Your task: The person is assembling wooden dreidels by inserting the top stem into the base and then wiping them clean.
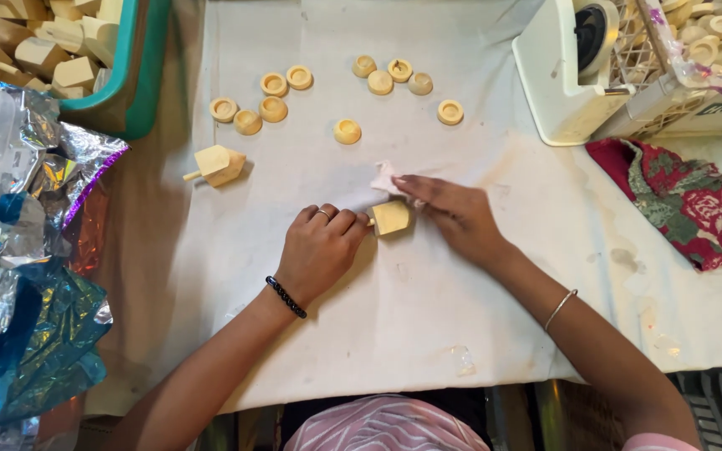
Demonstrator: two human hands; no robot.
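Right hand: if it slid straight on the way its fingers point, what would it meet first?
The right hand points up-left across the white cloth. Past the small pale rag under its fingertips, the first thing roughly in line is the lone round wooden cap, though the heading is only approximate.

There is one view only, from a camera on the person's head. It looks almost straight down at the white cloth (428, 326) on the table, from near. The forearms enter from the near edge, and the far edge cuts the teal bin (139, 75) at far left.
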